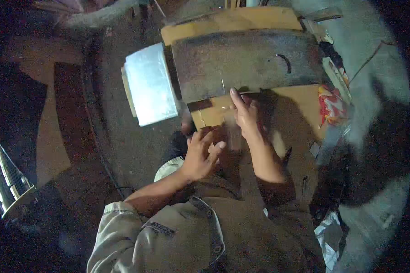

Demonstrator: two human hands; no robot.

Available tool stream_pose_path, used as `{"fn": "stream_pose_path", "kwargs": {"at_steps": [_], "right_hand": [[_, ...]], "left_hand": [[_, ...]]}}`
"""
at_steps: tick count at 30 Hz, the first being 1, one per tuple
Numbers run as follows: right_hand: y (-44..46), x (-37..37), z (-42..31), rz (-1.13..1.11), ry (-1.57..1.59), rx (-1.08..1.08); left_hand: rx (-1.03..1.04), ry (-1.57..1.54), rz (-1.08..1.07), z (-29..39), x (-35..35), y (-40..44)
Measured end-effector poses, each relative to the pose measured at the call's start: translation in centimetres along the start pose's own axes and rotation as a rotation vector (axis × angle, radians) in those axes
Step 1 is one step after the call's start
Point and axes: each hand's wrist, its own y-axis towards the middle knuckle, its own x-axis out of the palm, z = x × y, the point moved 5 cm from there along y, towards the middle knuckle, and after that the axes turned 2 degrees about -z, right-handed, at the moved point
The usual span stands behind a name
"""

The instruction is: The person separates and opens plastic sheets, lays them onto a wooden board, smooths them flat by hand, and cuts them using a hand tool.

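Note:
My right hand (247,113) is at the near edge of a dark, worn board (241,59), thumb pointing forward and fingers curled round something dark that I cannot make out. Lower and to the left, my left hand (199,155) has its fingers bent and apart, and nothing shows in it. The dark board lies on a yellowish tabletop (300,102). A small thin metal piece (223,84) shows just beyond my right thumb. On the board's right part rests a curved black strip (284,63).
A stack of whitish sheets (151,85) lies left of the board. A red and yellow wrapper (332,107) is at the tabletop's right edge. White crumpled plastic (329,239) sits at the lower right, and a slatted object (7,175) stands far left.

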Motion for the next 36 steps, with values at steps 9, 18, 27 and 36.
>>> {"fn": "stream_pose_path", "kwargs": {"at_steps": [9,18,27,36], "right_hand": [[-3.2,1.0,-2.1,0.080,0.171,-0.020],[-14.2,0.6,-2.8,-0.117,-0.323,-0.374],[-18.0,0.7,-2.6,-0.098,0.537,-0.041],[-22.8,0.6,-8.2,-0.070,0.417,-0.316]], "left_hand": [[-0.350,-0.886,-0.011,-5.4,1.2,0.0],[-0.080,-1.340,-0.170,1.2,-2.3,0.1],[-0.010,-1.395,-0.326,4.8,-6.1,-4.1],[0.119,-1.310,-0.286,7.2,-10.1,-8.2]]}}
